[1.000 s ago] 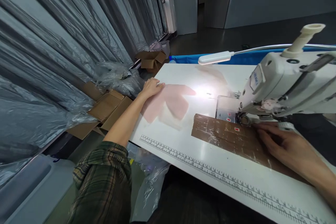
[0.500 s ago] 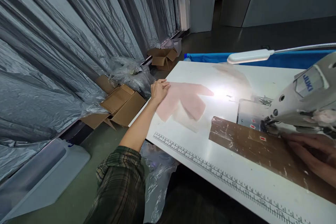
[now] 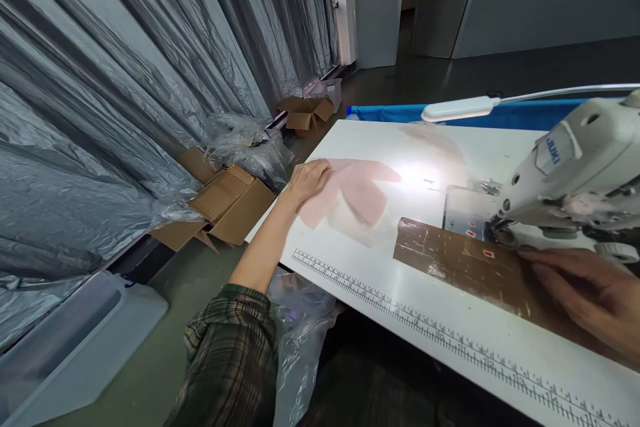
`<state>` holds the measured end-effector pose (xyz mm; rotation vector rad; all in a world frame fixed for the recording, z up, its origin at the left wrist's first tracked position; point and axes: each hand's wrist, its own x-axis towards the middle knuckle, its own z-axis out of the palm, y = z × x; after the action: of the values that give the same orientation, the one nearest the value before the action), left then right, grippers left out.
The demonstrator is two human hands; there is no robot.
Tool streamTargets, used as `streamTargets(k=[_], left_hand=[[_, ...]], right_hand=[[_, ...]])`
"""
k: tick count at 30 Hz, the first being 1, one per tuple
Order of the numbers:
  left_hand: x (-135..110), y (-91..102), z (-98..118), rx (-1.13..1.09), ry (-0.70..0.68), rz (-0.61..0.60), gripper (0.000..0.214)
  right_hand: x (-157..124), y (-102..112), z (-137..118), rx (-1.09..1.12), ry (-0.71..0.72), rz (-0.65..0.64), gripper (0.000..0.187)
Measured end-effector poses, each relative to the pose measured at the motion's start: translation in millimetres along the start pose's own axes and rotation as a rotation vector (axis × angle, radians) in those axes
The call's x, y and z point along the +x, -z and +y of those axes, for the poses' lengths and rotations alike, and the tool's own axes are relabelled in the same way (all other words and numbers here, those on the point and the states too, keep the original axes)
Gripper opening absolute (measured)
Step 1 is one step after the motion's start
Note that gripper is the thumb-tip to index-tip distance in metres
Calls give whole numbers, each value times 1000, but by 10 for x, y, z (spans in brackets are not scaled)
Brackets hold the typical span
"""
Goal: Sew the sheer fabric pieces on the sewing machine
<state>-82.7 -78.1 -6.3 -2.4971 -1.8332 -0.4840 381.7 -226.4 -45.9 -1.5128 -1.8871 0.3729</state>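
My left hand (image 3: 309,180) is at the far left part of the white table, its bent fingers closed on the upper left edge of thin pink fabric pieces (image 3: 365,197). These sheer pieces lie flat and overlap, with a paler one (image 3: 350,223) under them. At the right, my right hand (image 3: 590,287) rests over a brown taped strip (image 3: 450,257), beside the needle area of a white sewing machine (image 3: 555,167). Its thumb and index tips come close together there; whatever sits between them is too small to make out.
A lit white lamp (image 3: 460,109) hangs over the table (image 3: 360,140), near another sheer piece (image 3: 440,147). Ruler marks run along the table's front edge. Cardboard boxes (image 3: 240,203), plastic wrap (image 3: 245,143) and a plastic bin (image 3: 100,340) stand on the floor by silver curtains.
My left hand has shifted slightly right and down over the pink fabric, its fingers more curled. The view has turned a little right, so the machine and my right hand appear further left.
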Motion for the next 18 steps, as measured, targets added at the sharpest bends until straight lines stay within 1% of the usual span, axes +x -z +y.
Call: streamTargets(k=[2, 4, 5, 8, 9, 10, 11, 12, 13, 14, 15, 16, 17, 18], left_hand=[[-33, 27, 210, -11, -79, -64, 34], [-91, 25, 531, -42, -188, -147, 37], [-138, 16, 731, -66, -254, -199, 37], [-350, 14, 1405, -179, -476, -373, 31], [-432, 37, 1616, -253, -576, -440, 28], [-509, 74, 1800, -416, -707, -542, 29], [-576, 127, 1946, -557, -807, -626, 28], [-627, 190, 2049, -674, -857, -692, 25], [-657, 258, 2106, -782, -853, -754, 18], [-665, 323, 2120, -880, -798, -791, 10], [-650, 375, 2099, -973, -703, -796, 7], [-614, 408, 2053, -1049, -575, -840, 10], [-561, 416, 1993, -1105, -452, -856, 16], [-496, 398, 1931, -1125, -354, -846, 20]], right_hand=[[-75, -34, -200, 25, 117, -55, 23], [-150, -98, -395, 19, 223, -85, 27], [-184, -139, -486, 6, 260, -109, 34], [-279, -261, -708, 24, 360, -176, 70], [-310, -283, -761, 54, 383, -208, 79], [-343, -286, -801, 91, 381, -249, 86], [-374, -268, -830, 129, 347, -304, 87], [-404, -225, -847, 166, 280, -377, 83], [-429, -160, -852, 203, 187, -472, 75], [-447, -78, -845, 250, 82, -588, 66], [-455, 15, -826, 305, -25, -715, 57], [-452, 112, -794, 378, -116, -835, 51], [-437, 203, -746, 465, -190, -932, 49], [-411, 283, -685, 552, -253, -993, 50]])
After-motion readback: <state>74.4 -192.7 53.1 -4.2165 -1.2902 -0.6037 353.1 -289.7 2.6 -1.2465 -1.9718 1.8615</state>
